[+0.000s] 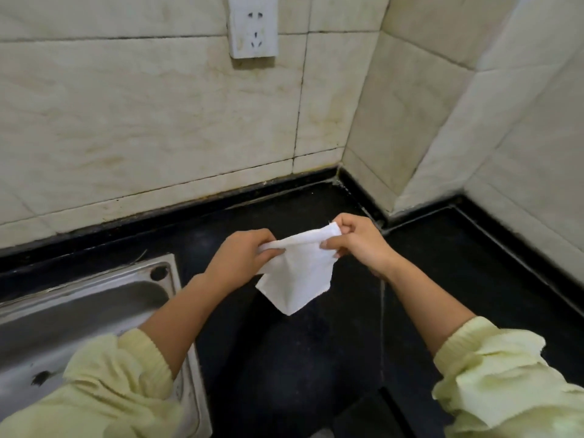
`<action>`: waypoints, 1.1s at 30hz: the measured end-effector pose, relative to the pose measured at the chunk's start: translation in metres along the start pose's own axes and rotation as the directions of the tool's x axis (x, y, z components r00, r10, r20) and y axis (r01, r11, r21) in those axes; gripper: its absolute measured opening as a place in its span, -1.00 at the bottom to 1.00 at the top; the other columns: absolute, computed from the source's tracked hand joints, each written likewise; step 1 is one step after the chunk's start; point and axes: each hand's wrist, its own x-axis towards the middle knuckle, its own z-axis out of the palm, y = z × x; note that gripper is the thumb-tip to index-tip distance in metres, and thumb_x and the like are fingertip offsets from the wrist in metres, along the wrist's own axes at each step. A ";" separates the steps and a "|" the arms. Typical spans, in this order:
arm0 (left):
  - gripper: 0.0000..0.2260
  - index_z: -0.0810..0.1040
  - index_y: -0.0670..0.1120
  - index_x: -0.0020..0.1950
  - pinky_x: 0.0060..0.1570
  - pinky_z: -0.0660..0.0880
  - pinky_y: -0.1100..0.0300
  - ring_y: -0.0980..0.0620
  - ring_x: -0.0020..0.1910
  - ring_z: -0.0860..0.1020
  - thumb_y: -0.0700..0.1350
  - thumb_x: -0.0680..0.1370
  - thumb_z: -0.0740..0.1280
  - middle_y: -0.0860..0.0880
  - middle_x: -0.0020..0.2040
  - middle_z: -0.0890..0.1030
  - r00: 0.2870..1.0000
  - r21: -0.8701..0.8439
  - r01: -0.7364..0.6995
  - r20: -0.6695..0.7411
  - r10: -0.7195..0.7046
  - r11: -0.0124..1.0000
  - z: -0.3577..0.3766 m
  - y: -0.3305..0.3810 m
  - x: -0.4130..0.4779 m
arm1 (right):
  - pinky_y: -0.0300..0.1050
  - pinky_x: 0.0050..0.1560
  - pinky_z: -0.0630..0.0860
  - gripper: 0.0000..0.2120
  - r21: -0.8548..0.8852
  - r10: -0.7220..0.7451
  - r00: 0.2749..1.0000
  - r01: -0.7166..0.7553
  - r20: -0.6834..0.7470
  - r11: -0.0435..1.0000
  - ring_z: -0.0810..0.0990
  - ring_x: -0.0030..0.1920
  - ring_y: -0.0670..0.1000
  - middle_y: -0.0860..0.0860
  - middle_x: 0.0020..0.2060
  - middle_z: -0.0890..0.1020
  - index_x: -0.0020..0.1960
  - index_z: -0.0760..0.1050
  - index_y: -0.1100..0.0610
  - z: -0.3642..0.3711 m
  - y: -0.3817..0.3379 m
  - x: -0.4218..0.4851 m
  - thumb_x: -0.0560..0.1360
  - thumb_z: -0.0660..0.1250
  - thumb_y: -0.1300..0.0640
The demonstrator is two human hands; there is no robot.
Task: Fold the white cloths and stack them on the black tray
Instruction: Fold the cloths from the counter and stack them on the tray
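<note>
A small white cloth (297, 273) hangs in the air above the black countertop (284, 358), held between both hands. My left hand (241, 257) pinches its upper left edge. My right hand (357, 241) pinches its upper right corner, a little higher. The cloth's lower part droops to a point below the hands. No black tray shows in this view.
A steel sink (79, 317) sits at the left, its rim close to my left forearm. Tiled walls meet in a corner behind the hands, with a wall socket (252, 26) high up. A raised black ledge (474, 248) runs along the right wall.
</note>
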 end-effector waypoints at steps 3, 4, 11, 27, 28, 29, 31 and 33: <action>-0.88 0.59 0.04 -0.01 -0.20 0.45 0.22 0.14 -0.18 0.53 0.05 0.55 0.34 0.10 -0.14 0.60 0.994 0.010 -0.035 0.102 0.034 0.999 0.005 0.029 0.007 | -0.06 -0.22 0.53 -0.74 0.055 0.039 0.999 -0.039 -0.006 0.998 0.54 -0.27 0.03 -0.04 -0.45 0.51 -0.30 0.44 0.15 -0.040 0.007 -0.025 0.33 0.47 0.40; -0.87 0.59 0.04 0.00 -0.19 0.46 0.22 0.14 -0.16 0.54 0.05 0.55 0.33 0.10 -0.12 0.61 0.990 0.027 -0.054 0.130 0.050 0.998 0.009 0.038 0.010 | -0.07 -0.23 0.53 -0.75 0.062 0.050 0.998 -0.048 -0.024 0.997 0.55 -0.28 0.02 -0.04 -0.45 0.52 -0.30 0.44 0.16 -0.055 0.011 -0.034 0.33 0.47 0.40; -0.86 0.61 0.01 0.02 -0.11 0.50 0.19 0.11 -0.10 0.55 0.00 0.58 0.29 0.08 -0.09 0.60 0.977 0.058 -0.140 0.172 0.128 0.988 0.034 0.077 0.033 | 0.04 -0.12 0.60 -0.80 0.027 0.077 0.985 -0.074 -0.152 0.997 0.59 -0.36 -0.05 -0.06 -0.50 0.54 -0.25 0.44 0.24 -0.131 0.043 -0.069 0.37 0.47 0.37; -0.94 0.63 0.06 -0.10 -0.15 0.54 0.19 0.17 -0.18 0.58 0.01 0.52 0.39 0.12 -0.19 0.64 0.925 -0.187 -0.245 0.248 0.287 0.951 0.093 0.158 0.061 | -0.21 -0.19 0.58 -0.79 0.109 0.160 0.904 -0.126 -0.396 0.986 0.60 -0.28 -0.02 0.10 -0.33 0.63 -0.17 0.55 0.26 -0.234 0.120 -0.128 0.31 0.57 0.29; -0.94 0.62 0.09 -0.11 -0.14 0.55 0.19 0.18 -0.18 0.58 0.04 0.51 0.39 0.12 -0.19 0.64 0.909 -0.168 -0.242 0.306 0.284 0.956 0.097 0.156 0.058 | -0.20 -0.19 0.59 -0.80 0.121 0.192 0.911 -0.158 -0.365 0.980 0.61 -0.27 -0.01 0.07 -0.34 0.64 -0.19 0.55 0.23 -0.233 0.127 -0.133 0.30 0.57 0.29; -0.93 0.62 0.11 -0.12 -0.13 0.55 0.20 0.20 -0.18 0.59 0.07 0.50 0.40 0.14 -0.19 0.64 0.892 -0.162 -0.232 0.358 0.276 0.959 0.101 0.154 0.054 | -0.20 -0.19 0.59 -0.80 0.135 0.226 0.918 -0.191 -0.326 0.972 0.61 -0.26 0.00 0.06 -0.35 0.64 -0.21 0.55 0.21 -0.232 0.134 -0.138 0.30 0.56 0.31; -0.93 0.62 0.11 -0.12 -0.12 0.54 0.26 0.24 -0.17 0.60 0.08 0.49 0.41 0.16 -0.19 0.65 0.858 -0.173 -0.197 0.445 0.255 0.965 0.112 0.149 0.046 | -0.19 -0.19 0.59 -0.80 0.140 0.300 0.924 -0.273 -0.237 0.952 0.61 -0.24 0.02 0.11 -0.31 0.64 -0.18 0.55 0.22 -0.228 0.150 -0.148 0.31 0.56 0.32; -0.89 0.63 0.08 -0.10 -0.15 0.51 0.33 0.28 -0.18 0.60 0.09 0.48 0.42 0.17 -0.20 0.65 0.822 -0.161 -0.176 0.519 0.235 0.971 0.122 0.144 0.037 | -0.17 -0.19 0.56 -0.80 0.115 0.366 0.918 -0.351 -0.152 0.929 0.60 -0.25 0.01 0.16 -0.26 0.65 -0.15 0.56 0.23 -0.222 0.167 -0.158 0.31 0.56 0.30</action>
